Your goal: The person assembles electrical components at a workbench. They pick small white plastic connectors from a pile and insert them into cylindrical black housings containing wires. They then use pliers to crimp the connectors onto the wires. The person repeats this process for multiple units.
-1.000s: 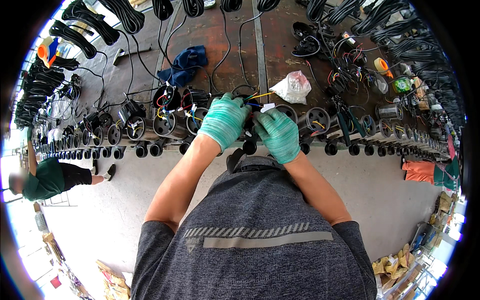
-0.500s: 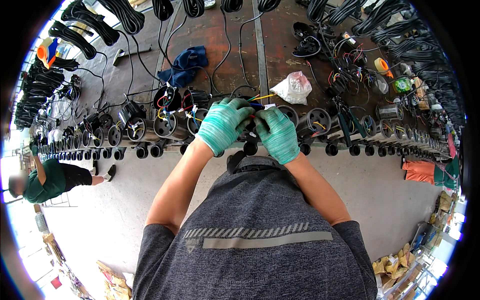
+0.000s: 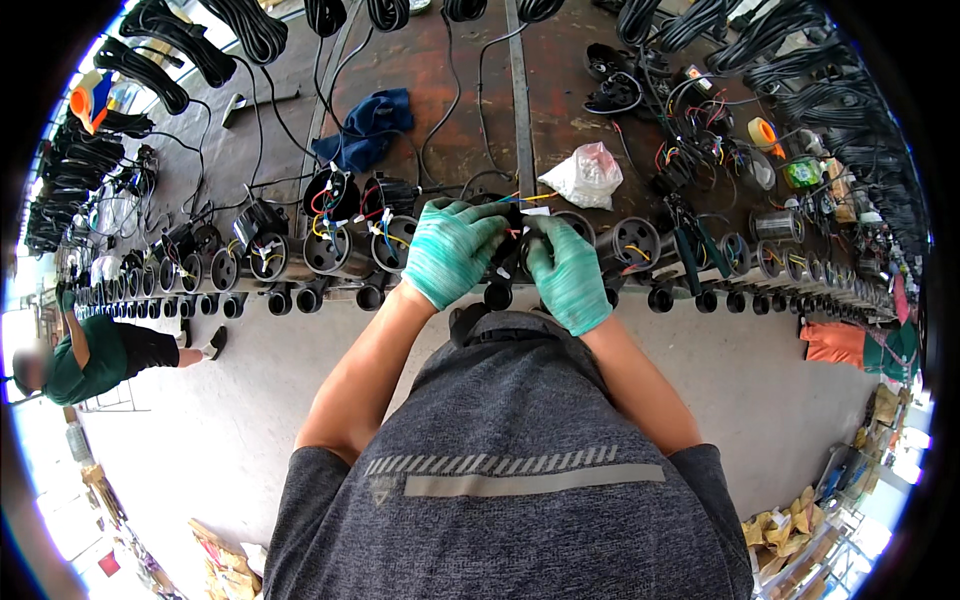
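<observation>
Both of my hands wear green knitted gloves and meet over the row of black round housings along the bench's near edge. My left hand (image 3: 455, 248) is closed, its fingertips pinching thin coloured wires (image 3: 513, 232). Close beside it on the right, my right hand (image 3: 570, 272) has its fingers curled in at the same wires; its fingertips are partly hidden. A yellow wire (image 3: 534, 198) and a white piece (image 3: 537, 211) show just beyond the fingertips. To the left stands an open housing (image 3: 327, 248) with coloured wires; another housing (image 3: 636, 243) is right of my right hand.
A white plastic bag (image 3: 584, 177), a blue cloth (image 3: 372, 130) and a hammer (image 3: 235, 110) lie on the dark bench (image 3: 430, 90). Dark-handled pliers (image 3: 692, 240) lean at the right. Coiled black cables (image 3: 250, 30) line the far side. Another person (image 3: 95, 355) stands at far left.
My right hand has shifted slightly right and down, apart from my left fingertips, and its fingers have turned. My left hand has moved slightly right. The white piece shows more.
</observation>
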Action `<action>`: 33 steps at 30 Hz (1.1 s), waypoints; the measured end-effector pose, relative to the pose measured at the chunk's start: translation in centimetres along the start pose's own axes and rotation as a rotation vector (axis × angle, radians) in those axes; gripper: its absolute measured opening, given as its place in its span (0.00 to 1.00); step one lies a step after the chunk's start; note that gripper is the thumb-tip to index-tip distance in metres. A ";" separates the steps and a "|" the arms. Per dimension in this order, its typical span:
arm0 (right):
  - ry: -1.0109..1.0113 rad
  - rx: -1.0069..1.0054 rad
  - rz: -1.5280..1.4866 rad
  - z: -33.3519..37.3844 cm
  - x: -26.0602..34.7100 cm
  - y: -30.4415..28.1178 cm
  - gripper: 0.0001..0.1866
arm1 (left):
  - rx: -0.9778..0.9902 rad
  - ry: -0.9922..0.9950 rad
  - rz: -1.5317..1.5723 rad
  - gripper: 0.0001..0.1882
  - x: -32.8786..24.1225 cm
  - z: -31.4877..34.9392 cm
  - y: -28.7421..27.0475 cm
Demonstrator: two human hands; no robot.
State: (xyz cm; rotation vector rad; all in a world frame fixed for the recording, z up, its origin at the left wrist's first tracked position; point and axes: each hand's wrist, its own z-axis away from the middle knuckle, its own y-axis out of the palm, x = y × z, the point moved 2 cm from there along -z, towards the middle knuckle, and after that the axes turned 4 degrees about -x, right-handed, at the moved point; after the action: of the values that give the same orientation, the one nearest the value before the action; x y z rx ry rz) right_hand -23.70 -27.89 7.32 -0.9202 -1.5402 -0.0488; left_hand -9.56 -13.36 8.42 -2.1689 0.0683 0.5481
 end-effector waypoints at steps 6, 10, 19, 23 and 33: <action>-0.390 -0.021 0.382 0.0 0.6 0.3 0.16 | 0.031 -0.041 0.032 0.11 0.3 0.1 0.0; -0.251 0.009 0.267 -0.6 0.3 0.6 0.08 | 0.009 -0.012 0.022 0.10 0.5 0.5 0.4; 0.146 -0.020 -0.196 -0.3 -0.3 0.2 0.10 | 0.033 -0.029 0.020 0.11 0.4 0.5 0.4; -0.444 0.004 0.326 -0.9 0.5 -0.3 0.16 | 0.022 -0.031 0.039 0.11 0.5 0.6 0.4; 0.872 0.268 -0.861 -0.6 0.2 0.0 0.09 | 0.029 -0.044 0.059 0.11 0.8 0.9 0.6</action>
State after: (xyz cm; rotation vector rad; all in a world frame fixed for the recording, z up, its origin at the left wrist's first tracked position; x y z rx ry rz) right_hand -23.13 -28.07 7.63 0.0692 -0.9638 -0.7411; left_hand -9.30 -12.97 7.18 -2.1313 0.1154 0.6249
